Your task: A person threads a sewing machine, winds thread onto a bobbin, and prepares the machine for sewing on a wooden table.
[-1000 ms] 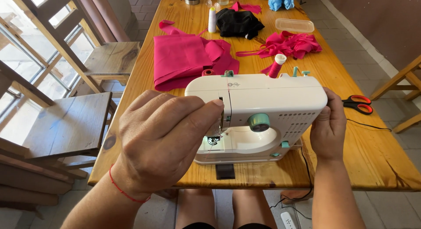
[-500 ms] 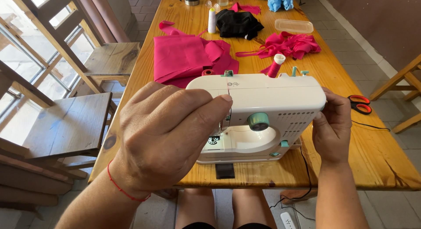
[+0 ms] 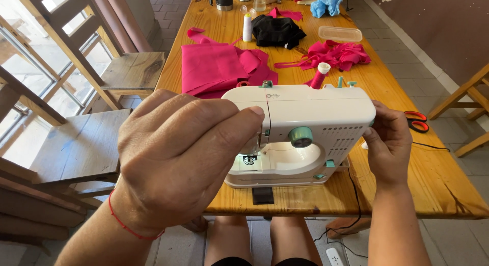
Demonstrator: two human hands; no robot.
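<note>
resting at the near edge of the wooden table, the white sewing machine is held between both hands: the left hand pinches thread at its front with fingers closed, the right hand grips its right end. farther back, a clear plastic container looks empty, beside pink fabric scraps.
</note>
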